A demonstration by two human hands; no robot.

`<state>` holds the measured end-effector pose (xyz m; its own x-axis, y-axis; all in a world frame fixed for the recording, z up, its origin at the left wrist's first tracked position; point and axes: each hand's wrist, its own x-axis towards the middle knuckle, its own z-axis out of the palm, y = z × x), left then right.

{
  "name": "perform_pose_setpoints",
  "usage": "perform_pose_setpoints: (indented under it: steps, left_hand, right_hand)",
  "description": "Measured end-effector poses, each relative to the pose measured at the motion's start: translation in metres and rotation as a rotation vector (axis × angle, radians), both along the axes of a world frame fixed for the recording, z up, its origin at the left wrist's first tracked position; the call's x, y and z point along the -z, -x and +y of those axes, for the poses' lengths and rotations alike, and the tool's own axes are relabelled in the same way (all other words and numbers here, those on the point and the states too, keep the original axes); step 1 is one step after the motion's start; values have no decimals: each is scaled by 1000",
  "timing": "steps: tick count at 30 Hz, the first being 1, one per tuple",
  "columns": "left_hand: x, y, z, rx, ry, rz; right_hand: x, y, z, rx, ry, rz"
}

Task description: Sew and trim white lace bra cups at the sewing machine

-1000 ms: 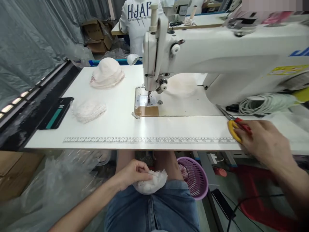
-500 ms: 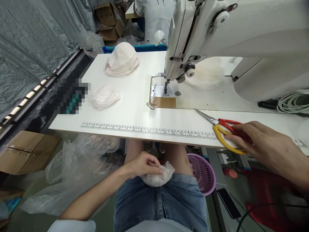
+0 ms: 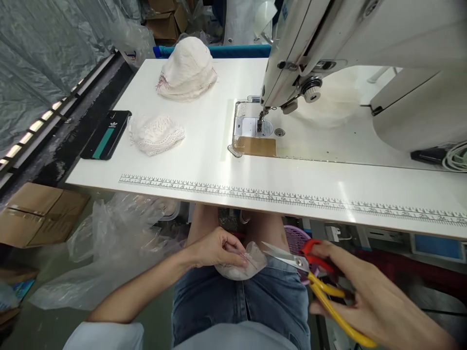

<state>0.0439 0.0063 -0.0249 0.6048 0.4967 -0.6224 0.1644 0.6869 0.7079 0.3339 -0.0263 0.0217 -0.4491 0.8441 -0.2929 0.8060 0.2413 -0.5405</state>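
My left hand (image 3: 224, 250) pinches a small piece of thin white fabric (image 3: 239, 272) above my lap; its exact kind does not show. On the right, my right hand (image 3: 350, 282) grips scissors (image 3: 299, 263) with one red and one yellow handle. Their blades are parted and point left, close to the fabric's right side. On the white table lie a white fabric cap (image 3: 188, 70) with reddish threads at its edge and a flatter white openwork knitted piece (image 3: 156, 136).
A sewing machine (image 3: 292, 73) stands at the table's right, its needle over the metal plate. A printed ruler (image 3: 255, 193) runs along the front edge. A dark phone-like object (image 3: 105, 135) lies at left. Below are a purple basket (image 3: 295, 238), plastic sheeting (image 3: 120, 253) and a cardboard box (image 3: 42, 214).
My right hand has lifted the scissors off the table and brought them down and left beside the fabric, blades now parted. My left hand keeps its pinch. The view has shifted slightly.
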Motion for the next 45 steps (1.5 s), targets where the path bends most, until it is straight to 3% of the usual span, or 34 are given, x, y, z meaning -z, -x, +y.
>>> perform_pose_setpoints:
  steps: [6,16,36,45]
  left_hand:
    - [4,3,-3,14,19,-3]
    - [3,2,-3,7,1,-16]
    - [7,-1,-6,-15,18,40]
    - [8,-1,-4,-15,20,44]
  right_hand:
    - [21,16,-5,-50,200,8]
    - [32,21,-8,-83,232,41]
    - [37,20,-11,-98,135,61]
    - [38,20,-11,-79,327,124]
